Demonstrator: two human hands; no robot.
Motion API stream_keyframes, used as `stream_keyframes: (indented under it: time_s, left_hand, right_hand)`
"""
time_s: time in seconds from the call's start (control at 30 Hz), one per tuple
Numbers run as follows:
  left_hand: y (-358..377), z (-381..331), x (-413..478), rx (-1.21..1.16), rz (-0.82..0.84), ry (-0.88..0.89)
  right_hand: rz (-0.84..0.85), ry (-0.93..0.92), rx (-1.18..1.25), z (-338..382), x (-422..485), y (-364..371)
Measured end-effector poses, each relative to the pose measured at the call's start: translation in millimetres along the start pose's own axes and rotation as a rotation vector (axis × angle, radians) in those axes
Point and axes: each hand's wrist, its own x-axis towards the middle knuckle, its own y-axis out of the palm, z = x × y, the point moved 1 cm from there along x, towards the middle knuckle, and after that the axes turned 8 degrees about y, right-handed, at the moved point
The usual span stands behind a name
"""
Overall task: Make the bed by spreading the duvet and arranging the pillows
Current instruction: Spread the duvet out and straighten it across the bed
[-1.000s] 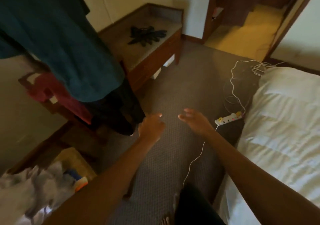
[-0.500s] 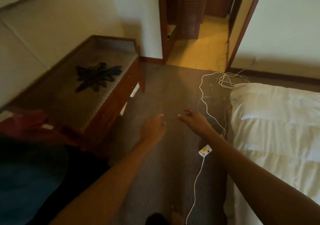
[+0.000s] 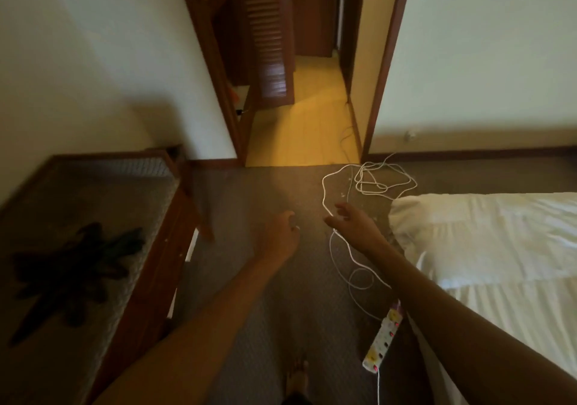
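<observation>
Head view: left hand loosely curled, right hand spread, both empty above carpet beside the white duvet.

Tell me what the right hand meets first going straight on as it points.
Likely nothing near: right hand points over the carpet toward the open doorway; height above the white cable unclear.

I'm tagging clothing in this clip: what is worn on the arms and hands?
Nothing visible: the left hand and right hand are ungloved; the left forearm and right forearm are bare to the frame edge, with no sleeve, watch or bracelet showing.
</observation>
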Motion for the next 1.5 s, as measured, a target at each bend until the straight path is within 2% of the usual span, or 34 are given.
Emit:
stream_keyframes:
  time_s: [0.2,0.53,0.87,1.03,1.3,1.5]
  left_hand:
    - [-7,-47,173,0.066,0.033,0.139]
    - [40,-149,413,0.218,0.148,0.288]
    - [87,-296,626,0.175,0.248,0.522]
    - [133,-375,735,0.240,0.365,0.686]
    - [211,-533,835,0.295,0.486,0.915]
    - [313,-656,862,0.300,0.626,1.100]
  right_hand:
    - [-0.138,0.068,0.030,45,132,-66]
    - [-0.292,0.105,0.141,56,326,-198]
    - [-0.503,0.225,0.177,62,484,-356]
    - [-0.648,0.315,0.224,53,558,-435]
    - [-0.862,0.473,0.426,4,611,-555]
    - [-0.998,0.570,0.503,-71,631,-660]
